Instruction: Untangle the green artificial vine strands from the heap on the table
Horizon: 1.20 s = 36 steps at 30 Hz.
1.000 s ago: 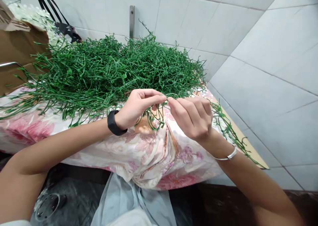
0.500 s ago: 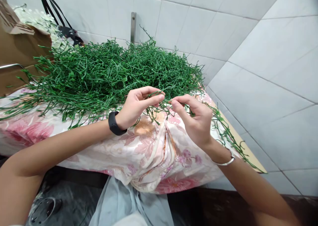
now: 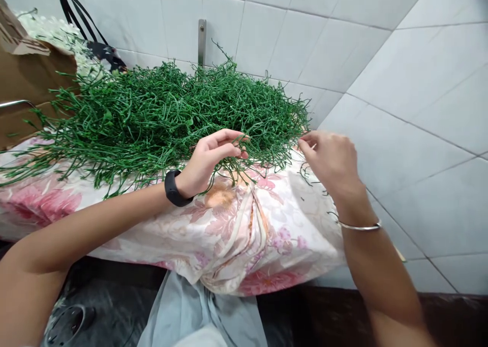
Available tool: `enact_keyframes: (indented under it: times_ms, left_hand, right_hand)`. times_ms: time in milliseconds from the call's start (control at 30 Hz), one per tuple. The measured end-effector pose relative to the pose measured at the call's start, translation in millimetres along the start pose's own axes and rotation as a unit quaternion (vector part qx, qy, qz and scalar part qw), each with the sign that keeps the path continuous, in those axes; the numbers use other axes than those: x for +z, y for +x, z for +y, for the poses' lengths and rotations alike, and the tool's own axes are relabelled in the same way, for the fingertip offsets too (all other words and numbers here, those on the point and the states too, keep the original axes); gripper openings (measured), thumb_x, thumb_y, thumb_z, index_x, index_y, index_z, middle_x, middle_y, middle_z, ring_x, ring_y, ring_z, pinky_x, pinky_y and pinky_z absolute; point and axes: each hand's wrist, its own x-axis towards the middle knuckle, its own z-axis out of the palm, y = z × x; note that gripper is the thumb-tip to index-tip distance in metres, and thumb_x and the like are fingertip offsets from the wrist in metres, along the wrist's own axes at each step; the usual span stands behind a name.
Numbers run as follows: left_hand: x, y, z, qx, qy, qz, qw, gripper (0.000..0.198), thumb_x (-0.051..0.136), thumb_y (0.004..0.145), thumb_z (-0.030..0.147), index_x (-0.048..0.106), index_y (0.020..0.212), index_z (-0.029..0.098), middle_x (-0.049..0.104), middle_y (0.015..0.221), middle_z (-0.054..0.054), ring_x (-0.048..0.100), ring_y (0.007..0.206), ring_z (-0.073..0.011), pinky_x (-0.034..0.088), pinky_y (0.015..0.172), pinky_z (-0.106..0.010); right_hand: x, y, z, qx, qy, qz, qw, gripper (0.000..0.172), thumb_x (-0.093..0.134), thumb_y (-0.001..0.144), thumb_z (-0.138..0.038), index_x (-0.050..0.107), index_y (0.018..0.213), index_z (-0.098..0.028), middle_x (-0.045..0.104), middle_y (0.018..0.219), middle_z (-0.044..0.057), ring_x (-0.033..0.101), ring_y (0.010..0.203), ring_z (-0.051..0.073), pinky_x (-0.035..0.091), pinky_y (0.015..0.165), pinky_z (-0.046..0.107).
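Observation:
A big heap of thin green plastic stems (image 3: 171, 108) lies on a table covered with a pink flowered cloth (image 3: 236, 235). My left hand (image 3: 211, 158), with a black band on the wrist, is curled at the heap's near edge and pinches a few green stems. My right hand (image 3: 331, 161), with a silver bangle on the wrist, is off to the right at the heap's right end. Its fingers are pinched on the tip of a thin green strand that trails down under the palm.
A brown cardboard box (image 3: 26, 77) stands at the left with white flowers (image 3: 57, 31) and a black bag (image 3: 95, 39) behind it. White tiled walls (image 3: 400, 82) close in at the back and right. A metal strip (image 3: 202, 39) hangs on the back wall.
My right hand has moved right and away from the left hand, carrying a strand to the heap's right end. The left hand stays at the near edge of the heap.

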Motion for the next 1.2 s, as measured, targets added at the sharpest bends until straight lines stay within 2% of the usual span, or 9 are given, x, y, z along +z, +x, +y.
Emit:
enact_keyframes:
  times_ms: [133,267,400,467,567,700,833,967,1200]
  left_hand:
    - [0.0,0,-3,-0.005,0.003,-0.008,1.0,0.02,0.063,0.067,0.016,0.059,0.087,0.016,0.064,0.085,0.001,0.063,0.071,-0.0102,0.047,0.074,-0.025]
    - [0.0,-1,-2,-0.011,0.01,-0.024,1.0,0.015,0.063,0.069,0.016,0.059,0.083,0.014,0.062,0.075,0.001,0.064,0.072,-0.0105,0.048,0.075,-0.024]
    - [-0.9,-3,-1,-0.028,-0.001,-0.077,0.997,0.014,0.064,0.068,0.016,0.06,0.082,0.015,0.063,0.08,0.001,0.064,0.073,-0.01,0.048,0.074,-0.024]
    - [-2.1,-2,-2,-0.03,0.005,-0.105,0.994,0.015,0.064,0.068,0.014,0.061,0.082,0.016,0.064,0.08,0.001,0.063,0.072,-0.0099,0.049,0.073,-0.024]
    - [-3.2,-2,-2,-0.027,0.028,-0.12,0.992,0.013,0.062,0.069,0.015,0.061,0.081,0.017,0.064,0.077,0.001,0.061,0.071,-0.0095,0.048,0.071,-0.024]
    - [-1.5,-4,-1,-0.021,0.071,-0.135,0.988,0.016,0.067,0.068,0.026,0.061,0.08,0.017,0.062,0.08,0.0,0.059,0.073,-0.01,0.046,0.069,-0.024]
    - [-0.7,-6,-2,0.058,0.173,-0.093,0.979,0.024,0.069,0.067,0.033,0.061,0.082,0.017,0.06,0.089,-0.003,0.056,0.084,-0.0137,0.045,0.072,-0.026]
    - [-2.8,-5,-4,0.146,0.258,-0.054,0.954,0.017,0.066,0.069,0.03,0.061,0.079,0.018,0.061,0.09,-0.004,0.054,0.089,-0.0158,0.042,0.077,-0.029]
    - [-0.6,-9,0,0.197,0.34,-0.032,0.919,0.01,0.061,0.071,0.019,0.06,0.08,0.018,0.06,0.086,-0.003,0.053,0.086,-0.0153,0.041,0.081,-0.03]
  right_hand:
    - [-1,2,5,0.038,-0.09,-0.096,0.991,0.02,0.049,0.076,-0.022,0.067,0.078,-0.015,0.065,0.074,0.012,0.058,0.07,0.025,0.037,0.059,0.034]
    - [-2,-3,-7,-0.045,0.081,-0.009,0.996,0.015,0.052,0.078,-0.023,0.065,0.076,-0.017,0.065,0.08,0.009,0.059,0.08,0.022,0.041,0.072,0.035]
    - [2,-13,-26,-0.193,0.435,-0.026,0.879,0.01,0.059,0.077,-0.031,0.063,0.081,-0.022,0.065,0.083,0.002,0.059,0.079,0.014,0.045,0.074,0.029]
    - [6,-17,-33,-0.219,0.504,-0.064,0.833,0.011,0.064,0.073,-0.031,0.063,0.079,-0.022,0.064,0.081,0.001,0.058,0.078,0.013,0.046,0.074,0.03]
    - [11,-21,-37,-0.238,0.537,-0.084,0.805,0.012,0.068,0.069,-0.029,0.064,0.077,-0.022,0.063,0.079,0.001,0.058,0.075,0.013,0.046,0.073,0.031]
    - [12,-22,-37,-0.277,0.541,-0.084,0.79,0.013,0.071,0.065,-0.028,0.064,0.074,-0.021,0.062,0.079,0.0,0.058,0.074,0.013,0.047,0.071,0.031]
    - [9,-23,-37,-0.259,0.538,-0.043,0.801,0.009,0.07,0.066,-0.023,0.062,0.069,-0.021,0.061,0.084,0.001,0.058,0.081,0.014,0.047,0.077,0.033]
    - [4,-24,-39,-0.252,0.541,-0.023,0.802,0.009,0.068,0.068,-0.019,0.059,0.067,-0.02,0.063,0.092,0.002,0.058,0.089,0.015,0.046,0.083,0.036]
    - [1,-25,-38,-0.22,0.566,-0.062,0.792,0.016,0.065,0.071,-0.019,0.049,0.066,-0.019,0.066,0.093,0.002,0.061,0.09,0.017,0.048,0.081,0.037]
